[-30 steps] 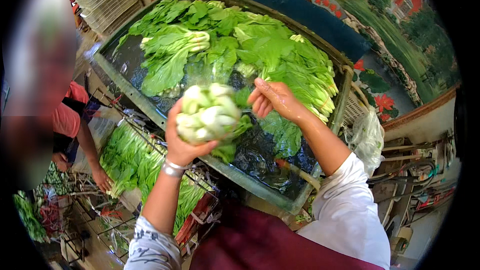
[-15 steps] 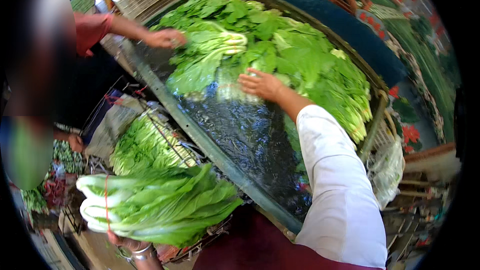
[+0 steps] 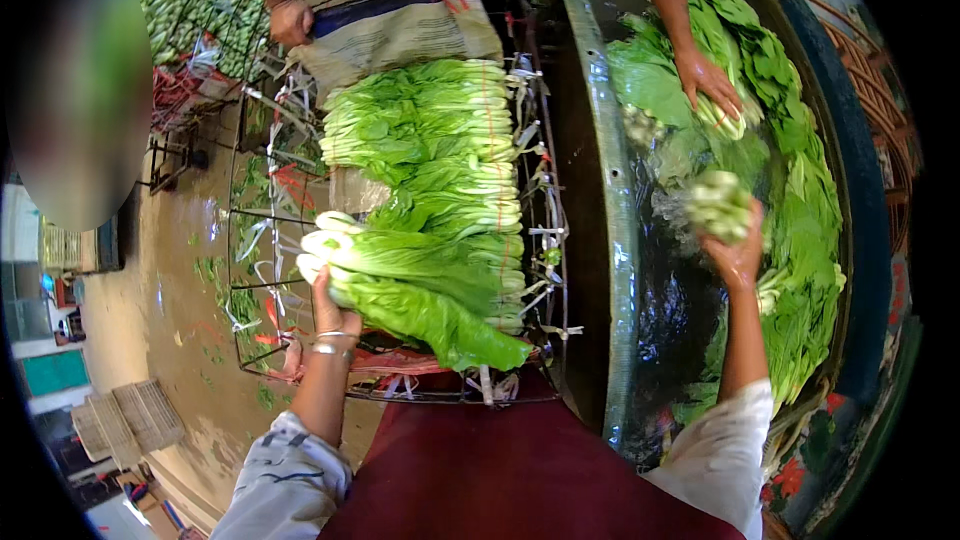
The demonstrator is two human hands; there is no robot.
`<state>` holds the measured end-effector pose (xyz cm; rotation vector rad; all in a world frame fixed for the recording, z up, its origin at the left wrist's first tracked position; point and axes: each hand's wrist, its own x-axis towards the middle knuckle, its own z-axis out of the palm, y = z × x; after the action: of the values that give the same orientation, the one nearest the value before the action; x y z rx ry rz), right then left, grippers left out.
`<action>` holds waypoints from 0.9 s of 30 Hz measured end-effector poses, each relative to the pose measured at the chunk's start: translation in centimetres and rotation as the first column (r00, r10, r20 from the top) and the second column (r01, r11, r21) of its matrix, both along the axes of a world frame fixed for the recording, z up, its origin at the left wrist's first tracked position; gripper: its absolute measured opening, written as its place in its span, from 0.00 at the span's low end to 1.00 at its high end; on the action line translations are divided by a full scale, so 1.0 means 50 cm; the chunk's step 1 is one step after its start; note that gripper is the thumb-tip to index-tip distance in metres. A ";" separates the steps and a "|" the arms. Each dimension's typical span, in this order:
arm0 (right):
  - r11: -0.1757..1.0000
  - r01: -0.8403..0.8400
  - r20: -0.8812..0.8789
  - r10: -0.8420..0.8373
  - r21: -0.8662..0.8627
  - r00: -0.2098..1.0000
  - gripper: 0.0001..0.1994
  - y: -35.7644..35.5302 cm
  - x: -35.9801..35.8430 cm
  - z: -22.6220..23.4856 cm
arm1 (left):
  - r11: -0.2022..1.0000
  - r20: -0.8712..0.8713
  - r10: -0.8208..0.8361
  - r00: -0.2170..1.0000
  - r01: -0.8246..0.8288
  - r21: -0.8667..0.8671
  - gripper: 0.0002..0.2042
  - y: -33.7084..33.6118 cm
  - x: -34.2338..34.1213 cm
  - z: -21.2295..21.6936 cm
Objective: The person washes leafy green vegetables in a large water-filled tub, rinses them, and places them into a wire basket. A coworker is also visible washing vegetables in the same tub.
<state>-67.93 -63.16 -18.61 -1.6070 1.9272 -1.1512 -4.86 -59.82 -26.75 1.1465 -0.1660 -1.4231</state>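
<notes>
My left hand (image 3: 335, 312) is closed on the white stem end of a bunch of leafy greens (image 3: 420, 285). That bunch lies over the near end of a wire-framed crate (image 3: 545, 190), leaves toward the right. Inside the crate, several banded bunches (image 3: 420, 110) lie in rows with their pale stems outward. My right hand (image 3: 735, 250) is over the water trough (image 3: 622, 240), gripping another bunch of greens (image 3: 722, 205) whose stem end is blurred by motion. A co-worker's hand (image 3: 708, 85) touches a bunch in the trough; their other hand (image 3: 292, 22) is at the crate's far left corner.
More greens (image 3: 805, 240) line the trough's right side. A sack cloth (image 3: 400, 45) drapes the crate's far end. Beyond it at the left stands another heap of green vegetables (image 3: 195, 0). Stacked baskets (image 3: 128, 420) stand on the wet floor (image 3: 190, 310), where leaf scraps lie.
The view has swung left, bringing the crate to the middle. My left hand holds its bunch over the crate. My right hand, earlier bare over the trough, now grips a bunch.
</notes>
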 end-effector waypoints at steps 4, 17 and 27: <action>0.959 0.273 0.299 -0.239 -0.076 0.924 0.31 0.070 -0.040 0.082 | 0.980 0.023 0.039 0.999 -0.043 0.196 0.30 0.012 0.023 -0.118; 0.570 -0.610 0.290 0.554 0.551 0.780 0.46 -0.324 0.786 0.374 | 0.028 0.430 -0.365 0.826 -0.452 0.892 0.62 0.033 0.083 -0.298; 0.231 -0.456 -0.124 0.960 0.859 0.251 0.49 -0.536 1.329 -0.503 | 0.891 0.943 -0.329 -0.038 0.318 0.324 0.21 -0.140 0.231 -0.297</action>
<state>-1.46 -89.98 -43.77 -2.1702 1.0796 0.6722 6.68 -66.80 -41.61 2.0660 -1.5905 -0.6365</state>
